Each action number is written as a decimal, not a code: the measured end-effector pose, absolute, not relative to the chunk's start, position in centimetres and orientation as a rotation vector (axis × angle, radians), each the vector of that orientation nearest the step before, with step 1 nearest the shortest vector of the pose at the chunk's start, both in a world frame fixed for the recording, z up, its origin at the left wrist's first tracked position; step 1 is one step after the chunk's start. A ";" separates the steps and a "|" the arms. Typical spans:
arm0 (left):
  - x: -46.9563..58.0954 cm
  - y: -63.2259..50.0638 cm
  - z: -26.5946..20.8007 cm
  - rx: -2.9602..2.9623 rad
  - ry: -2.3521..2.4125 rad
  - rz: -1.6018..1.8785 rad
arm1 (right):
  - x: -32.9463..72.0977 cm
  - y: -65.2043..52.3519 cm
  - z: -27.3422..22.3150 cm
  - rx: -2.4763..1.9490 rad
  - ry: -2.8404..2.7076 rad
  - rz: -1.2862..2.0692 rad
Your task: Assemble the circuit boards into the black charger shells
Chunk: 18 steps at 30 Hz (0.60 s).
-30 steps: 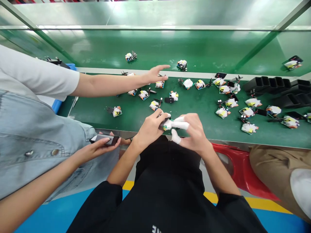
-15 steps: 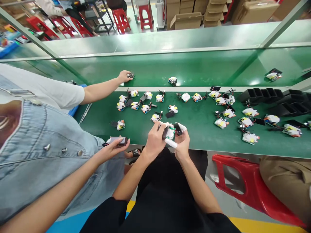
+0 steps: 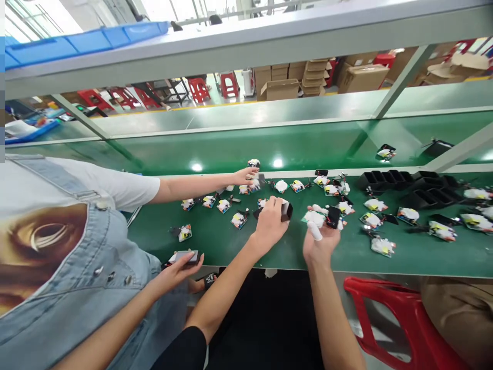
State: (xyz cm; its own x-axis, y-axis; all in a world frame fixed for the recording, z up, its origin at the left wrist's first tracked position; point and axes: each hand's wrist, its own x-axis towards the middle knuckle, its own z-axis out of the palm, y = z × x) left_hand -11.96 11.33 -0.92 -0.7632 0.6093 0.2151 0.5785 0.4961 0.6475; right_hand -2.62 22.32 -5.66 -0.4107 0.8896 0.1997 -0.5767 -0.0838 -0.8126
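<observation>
In the middle of the head view, my left hand (image 3: pixel 271 223) is closed on a black open-ended case (image 3: pixel 286 210), held above the bench. To its right, my right hand (image 3: pixel 323 241), palm up and with white covers on some fingertips, holds a circuit board (image 3: pixel 313 219) topped with white filler. A small black part (image 3: pixel 333 217), seemingly wired to that board, rests by its fingers. The case and the board are apart. Nearest to my left hand on the bench lies another circuit board (image 3: pixel 239 220).
At left, a co-worker's hand (image 3: pixel 246 177) reaches over the boards; the other holds a grey-and-black case (image 3: pixel 188 257). Several black cases (image 3: pixel 385 180) stand at the back right. Many boards lie on the green bench (image 3: pixel 215 246). A red stool (image 3: pixel 404 313) is at lower right.
My hands have moved apart, the left with the black case and the right with the board, shifting right. The co-worker's far hand has moved right. The camera has tilted up.
</observation>
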 end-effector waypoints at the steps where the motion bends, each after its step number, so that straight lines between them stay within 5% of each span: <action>1: -12.9 12.2 -1.0 1.056 2.673 1.162 | -2.0 23.4 -6.1 -0.436 -1.056 1.664; 18: -19.7 30.3 -1.4 1.153 2.444 1.296 | 2.1 25.3 -8.9 -0.792 -1.299 1.592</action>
State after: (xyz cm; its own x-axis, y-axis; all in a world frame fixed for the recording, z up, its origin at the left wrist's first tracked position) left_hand -19.69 30.34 -1.40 -0.6950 0.6865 0.2137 0.5620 0.3333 0.7570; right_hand 2.09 25.30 -8.90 -0.3847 0.9209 0.0623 -0.2458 -0.0371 -0.9686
